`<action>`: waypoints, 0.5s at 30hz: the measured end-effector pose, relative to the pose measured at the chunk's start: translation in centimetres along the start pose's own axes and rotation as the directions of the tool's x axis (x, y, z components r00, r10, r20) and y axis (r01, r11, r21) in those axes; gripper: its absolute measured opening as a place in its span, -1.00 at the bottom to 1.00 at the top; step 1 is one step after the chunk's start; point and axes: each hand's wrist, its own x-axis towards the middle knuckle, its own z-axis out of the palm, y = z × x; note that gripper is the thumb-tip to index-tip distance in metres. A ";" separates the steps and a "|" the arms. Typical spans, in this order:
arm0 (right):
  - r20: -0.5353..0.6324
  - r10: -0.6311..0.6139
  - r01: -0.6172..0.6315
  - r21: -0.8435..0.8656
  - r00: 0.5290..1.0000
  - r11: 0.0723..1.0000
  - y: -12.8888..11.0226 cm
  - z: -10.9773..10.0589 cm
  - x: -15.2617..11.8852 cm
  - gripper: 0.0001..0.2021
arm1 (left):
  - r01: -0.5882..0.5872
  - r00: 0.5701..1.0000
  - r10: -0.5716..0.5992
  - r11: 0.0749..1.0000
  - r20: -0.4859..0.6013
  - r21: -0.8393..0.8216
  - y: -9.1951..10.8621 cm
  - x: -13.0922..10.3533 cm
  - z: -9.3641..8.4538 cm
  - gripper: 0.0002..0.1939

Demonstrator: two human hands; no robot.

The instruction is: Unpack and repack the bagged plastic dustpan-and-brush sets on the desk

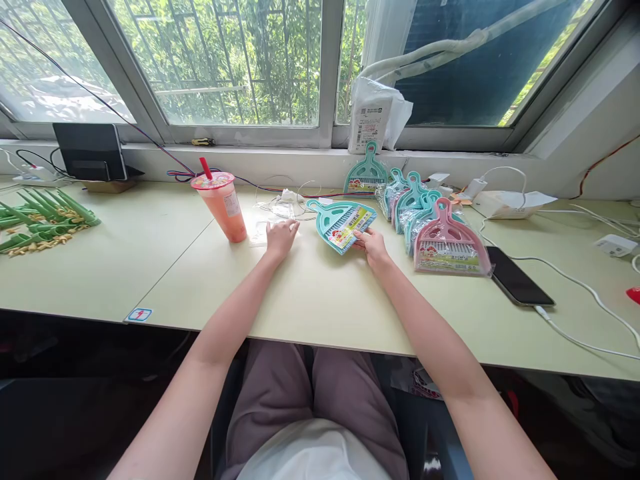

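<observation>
We've got a minty teal dustpan set (334, 221) with a yellow, white and red label (353, 224), more teal sets (414, 197), a dusty pink one (446, 233), plus a pinky-orange drink (223, 210) with a red straw (205, 168). Our desk (310, 300) is pale yellow-green, our trousers (273, 393) muted purple.

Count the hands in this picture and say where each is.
2: the left hand, at the table beside the cup; the right hand, holding a green dustpan. No others show.

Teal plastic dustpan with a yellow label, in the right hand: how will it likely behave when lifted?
The teal plastic dustpan looks stiff, unbent with the right hand holding only one edge. Its cut-out handle suggests low weight, and its broad, flat shape probably won't roll.
</observation>
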 end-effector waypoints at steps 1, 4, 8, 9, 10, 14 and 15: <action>0.000 0.000 0.000 0.002 1.000 1.000 0.0 0.0 0.0 -0.80 | 0.031 0.999 -0.031 1.000 -0.029 -0.004 0.1 0.0 -0.2 -0.65; 0.010 -0.006 0.006 -0.006 1.000 1.000 0.1 0.2 -0.2 -0.81 | 0.114 0.991 -0.116 0.993 -0.061 -0.043 0.2 0.1 -0.4 -0.52; 0.076 -0.041 0.041 0.000 0.996 0.999 0.2 0.5 -0.5 -0.84 | 0.162 0.987 -0.163 0.983 -0.002 0.083 -0.3 0.2 -0.3 -0.52; 0.099 -0.049 0.050 -0.001 0.994 0.999 0.2 0.6 -0.6 -0.84 | 0.152 0.988 -0.155 0.978 0.013 0.143 -0.5 0.3 -0.2 -0.60; 0.120 -0.053 0.054 -0.004 0.991 0.999 0.1 0.7 -0.6 -0.83 | 0.129 0.990 -0.137 0.971 0.027 0.201 -0.6 0.3 -0.1 -0.68; 0.166 -0.030 0.038 -0.043 0.986 0.998 0.0 1.0 -0.9 -0.78 | 0.039 0.998 -0.051 0.938 0.026 0.344 -0.6 0.1 -0.1 -0.82; 0.166 -0.021 0.030 -0.053 0.986 0.998 0.0 1.1 -0.9 -0.78 | 0.039 0.999 -0.041 0.933 -0.001 0.357 -0.4 0.1 -0.2 -0.80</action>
